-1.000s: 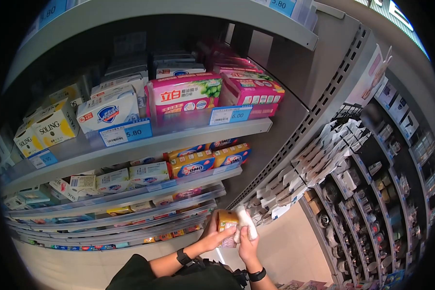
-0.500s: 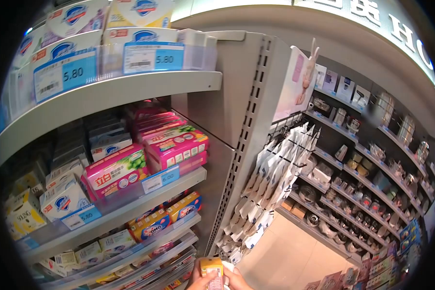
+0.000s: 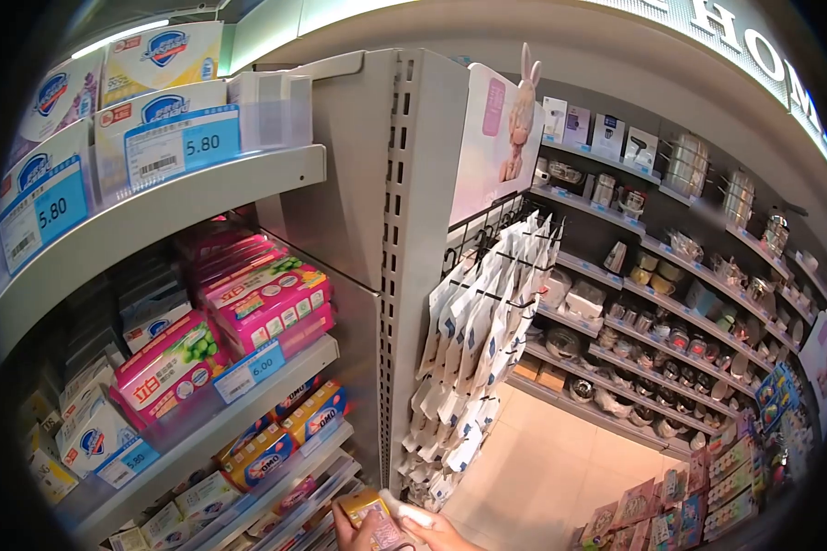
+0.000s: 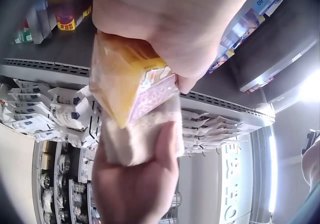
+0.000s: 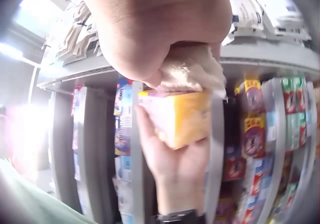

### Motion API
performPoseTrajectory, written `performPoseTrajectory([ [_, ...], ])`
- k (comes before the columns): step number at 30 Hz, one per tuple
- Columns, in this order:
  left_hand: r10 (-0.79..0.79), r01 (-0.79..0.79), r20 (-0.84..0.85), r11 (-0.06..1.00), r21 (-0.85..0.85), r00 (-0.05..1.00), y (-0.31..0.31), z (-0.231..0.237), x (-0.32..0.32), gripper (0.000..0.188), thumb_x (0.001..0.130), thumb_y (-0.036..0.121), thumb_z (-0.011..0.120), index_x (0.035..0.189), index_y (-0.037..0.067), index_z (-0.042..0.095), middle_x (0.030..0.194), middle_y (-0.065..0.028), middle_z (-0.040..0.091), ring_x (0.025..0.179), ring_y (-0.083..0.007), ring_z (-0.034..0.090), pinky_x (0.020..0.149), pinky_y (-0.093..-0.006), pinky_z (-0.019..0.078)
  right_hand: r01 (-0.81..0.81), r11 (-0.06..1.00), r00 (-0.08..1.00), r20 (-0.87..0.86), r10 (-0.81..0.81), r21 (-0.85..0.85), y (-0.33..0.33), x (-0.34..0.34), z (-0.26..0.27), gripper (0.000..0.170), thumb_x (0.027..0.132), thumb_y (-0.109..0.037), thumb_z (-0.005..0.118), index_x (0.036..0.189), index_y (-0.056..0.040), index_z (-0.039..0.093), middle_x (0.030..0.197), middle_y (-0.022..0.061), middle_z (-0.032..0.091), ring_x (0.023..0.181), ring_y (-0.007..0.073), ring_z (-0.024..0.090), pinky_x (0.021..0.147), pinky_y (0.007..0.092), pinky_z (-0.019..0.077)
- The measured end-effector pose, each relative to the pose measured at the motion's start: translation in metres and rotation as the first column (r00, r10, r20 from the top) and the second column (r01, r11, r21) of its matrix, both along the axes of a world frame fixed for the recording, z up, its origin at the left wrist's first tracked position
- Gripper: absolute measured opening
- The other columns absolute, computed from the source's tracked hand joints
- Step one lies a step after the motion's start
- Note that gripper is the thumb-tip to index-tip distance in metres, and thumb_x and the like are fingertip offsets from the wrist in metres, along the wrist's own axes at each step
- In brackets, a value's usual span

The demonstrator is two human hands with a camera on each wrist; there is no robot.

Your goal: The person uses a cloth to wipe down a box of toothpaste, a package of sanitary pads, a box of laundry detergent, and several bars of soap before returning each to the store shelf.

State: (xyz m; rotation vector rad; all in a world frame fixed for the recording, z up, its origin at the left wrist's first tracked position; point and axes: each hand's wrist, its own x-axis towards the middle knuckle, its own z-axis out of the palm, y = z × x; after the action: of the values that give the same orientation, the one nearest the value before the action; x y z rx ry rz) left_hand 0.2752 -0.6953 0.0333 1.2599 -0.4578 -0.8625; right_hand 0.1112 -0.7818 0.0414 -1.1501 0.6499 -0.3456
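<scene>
Low in the head view, the left hand (image 3: 356, 530) grips a yellow pack (image 3: 366, 508) with a pinkish printed side, thumb across its face. Beside it the right hand (image 3: 443, 535) holds a white, soft-looking item (image 3: 406, 511). In the left wrist view the yellow pack (image 4: 120, 79) is under the left hand (image 4: 175, 24), against the white item (image 4: 142, 139), which the right hand (image 4: 135, 186) grips. From the right wrist, the left hand (image 5: 177, 164) cups the yellow pack (image 5: 182, 116), and the right hand (image 5: 165, 29) holds the white item (image 5: 192, 71) against it.
Shelves of boxed and wrapped packs with price tags, among them pink packs (image 3: 266, 298), stand at the left. White packets (image 3: 478, 321) hang on hooks at the shelf's end. Kitchenware shelves (image 3: 662, 321) line the far right, beyond a tiled floor (image 3: 533, 459).
The head view has swung right and up, showing more of the hanging packets and far shelves. The hands sit lower in it, still holding the yellow pack and the white item.
</scene>
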Motion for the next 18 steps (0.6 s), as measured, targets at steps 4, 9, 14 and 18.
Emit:
performPoseTrajectory([
  [4,-0.204,0.128,-0.222,0.94,-0.315,0.953,0.004,-0.028,0.009,0.047,0.105,0.017,0.059,0.149,0.008,0.043,0.133,-0.0126,0.062,0.119,-0.0262,0.065,0.105,-0.0431,0.0529,0.002,1.0,0.991,-0.132,-0.002,0.001,-0.011,-0.011,-0.073,0.035,0.109,-0.029,0.06,0.13,-0.0024,0.067,0.104,-0.0012,0.071,0.093,0.0063,0.064,0.084,0.0253,0.0526],
  [9,-0.419,0.434,0.149,0.896,-0.092,0.896,0.001,0.036,0.008,0.095,0.094,0.02,0.078,0.164,-0.003,0.017,0.148,-0.0152,0.051,0.136,-0.0236,0.051,0.115,-0.0381,0.0415,0.005,0.792,0.938,0.271,-0.215,0.611,0.005,0.007,-0.065,0.041,0.114,-0.033,0.045,0.143,-0.0056,0.053,0.134,0.0101,0.067,0.114,0.0218,0.07,0.101,0.0397,0.0581],
  [14,-0.218,0.193,0.515,0.976,0.102,0.829,-0.004,0.025,-0.003,0.084,0.096,0.033,0.075,0.16,-0.002,0.034,0.159,-0.026,0.043,0.15,-0.039,0.04,0.123,-0.0442,0.0321,0.173,0.788,0.906,0.218,-0.363,0.591,0.016,0.017,-0.053,0.043,0.114,-0.031,0.039,0.144,-0.0018,0.051,0.139,0.0157,0.063,0.125,0.03,0.064,0.11,0.0463,0.052],
  [18,-0.189,0.031,0.657,0.969,0.244,0.73,0.001,0.039,-0.012,0.096,0.084,0.04,0.085,0.155,-0.001,0.035,0.146,-0.0283,0.054,0.135,-0.0455,0.053,0.114,-0.049,0.0421,0.318,0.801,0.884,0.147,-0.444,0.506,0.018,0.03,-0.049,0.041,0.114,-0.029,0.044,0.143,-0.002,0.052,0.139,0.0143,0.063,0.128,0.0279,0.062,0.114,0.0451,0.048],
])
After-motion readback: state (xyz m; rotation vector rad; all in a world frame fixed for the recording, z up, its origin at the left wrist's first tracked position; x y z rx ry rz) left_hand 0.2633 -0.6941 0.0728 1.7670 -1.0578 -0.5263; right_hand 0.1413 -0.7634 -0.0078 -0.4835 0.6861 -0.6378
